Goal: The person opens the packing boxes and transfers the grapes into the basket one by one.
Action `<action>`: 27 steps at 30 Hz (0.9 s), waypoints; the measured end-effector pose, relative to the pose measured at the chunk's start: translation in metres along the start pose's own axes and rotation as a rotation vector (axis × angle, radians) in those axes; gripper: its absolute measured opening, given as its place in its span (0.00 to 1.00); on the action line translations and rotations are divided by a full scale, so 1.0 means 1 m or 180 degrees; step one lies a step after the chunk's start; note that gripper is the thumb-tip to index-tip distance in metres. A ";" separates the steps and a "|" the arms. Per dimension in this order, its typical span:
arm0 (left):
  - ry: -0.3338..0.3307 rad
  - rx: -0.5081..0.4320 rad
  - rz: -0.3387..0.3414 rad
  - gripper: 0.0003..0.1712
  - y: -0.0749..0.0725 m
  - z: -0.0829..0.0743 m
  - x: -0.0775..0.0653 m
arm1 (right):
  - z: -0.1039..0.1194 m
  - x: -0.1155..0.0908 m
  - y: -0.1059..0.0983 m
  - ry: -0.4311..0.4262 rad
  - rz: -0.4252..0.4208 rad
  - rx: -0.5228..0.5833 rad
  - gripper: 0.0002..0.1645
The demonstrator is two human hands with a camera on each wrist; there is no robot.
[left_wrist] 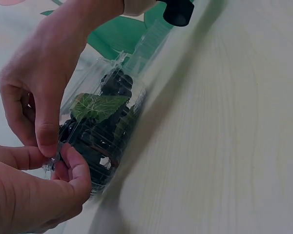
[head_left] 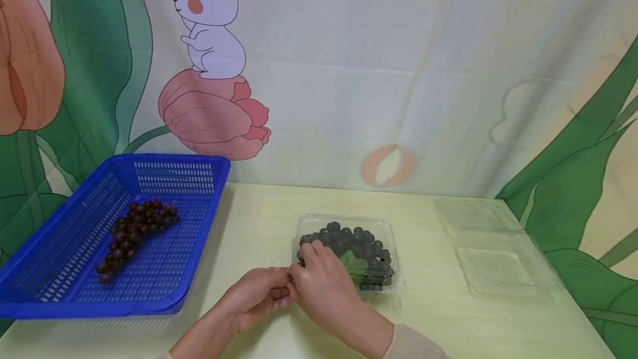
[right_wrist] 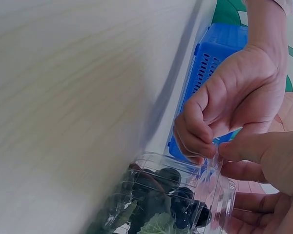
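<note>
A clear plastic clamshell box (head_left: 344,218) filled with dark grapes (head_left: 366,245) stands in the middle of the table. A green leaf (head_left: 355,266) lies among the grapes, seen through the plastic. At the box's near left corner, my left hand (head_left: 256,295) pinches the rim between thumb and fingers. My right hand (head_left: 326,287) pinches the same corner from above, its thumb close to the left fingertips. Both wrist views show the fingertips meeting at the plastic edge (right_wrist: 212,163). The lid lies over the grapes.
On the left is a blue plastic basket (head_left: 94,310) with a bunch of reddish-brown grapes (head_left: 132,237) in it. Another clear plastic box (head_left: 503,262) lies opened out at the table's right side. A printed cloth (head_left: 319,109) hangs behind the table (head_left: 249,226).
</note>
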State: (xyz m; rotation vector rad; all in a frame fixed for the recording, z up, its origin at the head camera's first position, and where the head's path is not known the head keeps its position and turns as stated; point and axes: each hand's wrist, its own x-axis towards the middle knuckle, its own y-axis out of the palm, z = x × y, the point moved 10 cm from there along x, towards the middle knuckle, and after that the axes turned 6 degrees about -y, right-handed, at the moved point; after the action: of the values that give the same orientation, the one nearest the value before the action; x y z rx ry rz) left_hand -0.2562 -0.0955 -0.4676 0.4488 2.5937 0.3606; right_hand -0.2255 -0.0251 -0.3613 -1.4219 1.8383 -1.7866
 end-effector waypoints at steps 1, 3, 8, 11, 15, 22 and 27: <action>-0.0008 -0.0002 -0.0006 0.08 0.000 0.000 0.000 | 0.000 0.000 0.000 0.0013 0.0001 0.0010 0.07; -0.0015 -0.0003 -0.0019 0.09 -0.001 0.001 0.000 | -0.001 0.000 0.000 0.0029 0.0000 0.0022 0.08; -0.0005 -0.0051 -0.0006 0.11 -0.001 0.002 -0.001 | -0.001 -0.001 -0.001 0.0004 -0.0023 -0.0020 0.11; 0.0006 -0.0091 0.0015 0.11 0.000 0.001 -0.002 | 0.000 -0.001 0.000 -0.0028 -0.0017 -0.0049 0.11; 0.0005 -0.0139 0.0014 0.10 0.000 0.001 -0.004 | 0.002 -0.001 0.001 -0.0060 0.0006 -0.0046 0.05; -0.0040 -0.0136 0.0023 0.18 0.000 0.001 -0.004 | 0.004 0.001 0.002 -0.0091 0.0066 -0.0124 0.03; -0.0050 -0.0141 0.0010 0.20 0.000 0.002 -0.005 | 0.005 0.001 0.004 -0.0107 0.0139 -0.0155 0.04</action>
State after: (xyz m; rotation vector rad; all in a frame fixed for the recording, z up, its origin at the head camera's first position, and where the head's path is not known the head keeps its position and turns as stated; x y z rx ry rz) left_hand -0.2508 -0.0973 -0.4672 0.4383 2.5648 0.4132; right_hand -0.2249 -0.0302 -0.3656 -1.4085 1.8933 -1.6983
